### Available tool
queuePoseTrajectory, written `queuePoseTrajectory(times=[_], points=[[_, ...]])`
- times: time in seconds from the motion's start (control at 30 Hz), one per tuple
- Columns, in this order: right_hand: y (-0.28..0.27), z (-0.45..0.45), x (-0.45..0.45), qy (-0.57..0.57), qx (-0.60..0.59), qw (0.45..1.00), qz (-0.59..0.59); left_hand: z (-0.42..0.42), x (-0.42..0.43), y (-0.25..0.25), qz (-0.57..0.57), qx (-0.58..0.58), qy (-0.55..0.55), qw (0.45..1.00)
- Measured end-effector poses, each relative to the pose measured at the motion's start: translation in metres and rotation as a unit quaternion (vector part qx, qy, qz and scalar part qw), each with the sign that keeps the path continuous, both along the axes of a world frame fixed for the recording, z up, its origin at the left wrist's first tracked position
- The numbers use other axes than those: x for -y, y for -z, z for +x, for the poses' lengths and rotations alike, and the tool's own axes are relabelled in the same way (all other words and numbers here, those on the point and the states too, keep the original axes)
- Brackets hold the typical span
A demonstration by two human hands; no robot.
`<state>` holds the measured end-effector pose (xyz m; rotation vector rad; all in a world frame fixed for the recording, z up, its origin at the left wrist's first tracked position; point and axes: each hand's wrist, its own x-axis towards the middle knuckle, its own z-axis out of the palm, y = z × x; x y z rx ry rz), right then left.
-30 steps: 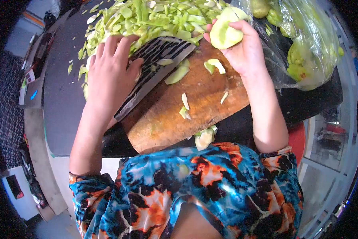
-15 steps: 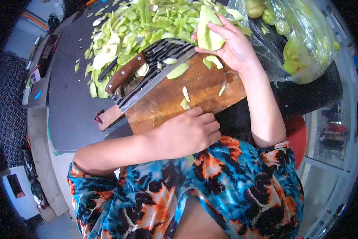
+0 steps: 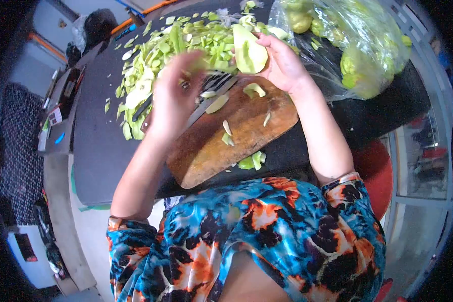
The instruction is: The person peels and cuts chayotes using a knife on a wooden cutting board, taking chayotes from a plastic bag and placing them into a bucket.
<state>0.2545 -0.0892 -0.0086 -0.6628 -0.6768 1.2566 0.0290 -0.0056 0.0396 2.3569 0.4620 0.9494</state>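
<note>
My right hand (image 3: 286, 64) holds a peeled pale-green chayote half (image 3: 250, 49), its cut face with a hollow turned toward me. Motion smears my left hand (image 3: 176, 95), raised above the cleaver; its fingers are too blurred to read. The cleaver (image 3: 212, 95) lies across the left part of the wooden cutting board (image 3: 246, 113), its handle mostly hidden behind my left hand. Several chayote slices (image 3: 217, 104) rest on the blade and board. Beyond the board spreads a large heap of cut chayote pieces (image 3: 158, 55).
A clear plastic bag (image 3: 372, 30) with whole chayotes (image 3: 355, 65) stands at the back right of the dark table (image 3: 98, 151). A few green scraps (image 3: 252, 160) lie in front of the board. A red stool (image 3: 375, 176) is at the right.
My left hand has lifted from the near edge of the board and swung up and left over the cleaver. My right hand still holds the chayote half. The camera view has shifted slightly.
</note>
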Motion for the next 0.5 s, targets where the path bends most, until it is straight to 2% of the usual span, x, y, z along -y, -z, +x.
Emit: queuePoseTrajectory(times=[0.03, 0.1, 0.13, 0.17, 0.2, 0.23, 0.27, 0.3, 0.33, 0.4, 0.47, 0.5], points=[[-0.004, 0.0, 0.003, 0.01, 0.009, 1.0, 0.007, 0.002, -0.018, -0.002, 0.155, 0.033, -0.085, 0.984], [-0.012, 0.004, 0.018, 0.017, 0.035, 0.998, 0.04, -0.007, -0.054, 0.005, 0.203, 0.022, -0.134, 0.97], [-0.016, 0.004, 0.032, 0.047, 0.057, 0.996, 0.052, -0.015, -0.046, 0.002, 0.161, -0.052, -0.182, 0.969], [-0.017, 0.01, 0.05, 0.051, 0.094, 0.993, 0.057, -0.024, -0.053, 0.008, 0.126, -0.078, -0.157, 0.976], [-0.015, 0.018, 0.072, 0.059, 0.127, 0.989, 0.055, -0.036, -0.066, 0.019, 0.183, -0.142, -0.132, 0.964], [-0.012, 0.023, 0.099, 0.068, 0.183, 0.98, 0.039, -0.046, -0.067, 0.025, 0.179, -0.2, -0.117, 0.956], [0.001, 0.034, 0.124, 0.113, 0.284, 0.952, 0.031, -0.052, -0.065, 0.035, 0.119, -0.245, -0.13, 0.953], [0.005, 0.043, 0.159, 0.123, 0.361, 0.925, 0.004, -0.061, -0.078, 0.052, 0.081, -0.256, -0.105, 0.958], [0.005, 0.047, 0.197, 0.125, 0.434, 0.892, -0.029, -0.067, -0.072, 0.06, -0.017, -0.223, -0.097, 0.97], [0.02, 0.055, 0.26, 0.147, 0.539, 0.825, -0.081, -0.083, -0.098, 0.09, 0.019, -0.214, -0.096, 0.972], [0.017, 0.046, 0.312, 0.14, 0.59, 0.764, -0.22, -0.076, -0.079, 0.08, 0.002, -0.235, -0.103, 0.967], [0.02, 0.045, 0.333, 0.137, 0.565, 0.767, -0.272, -0.074, -0.08, 0.081, 0.062, -0.258, -0.107, 0.958]])
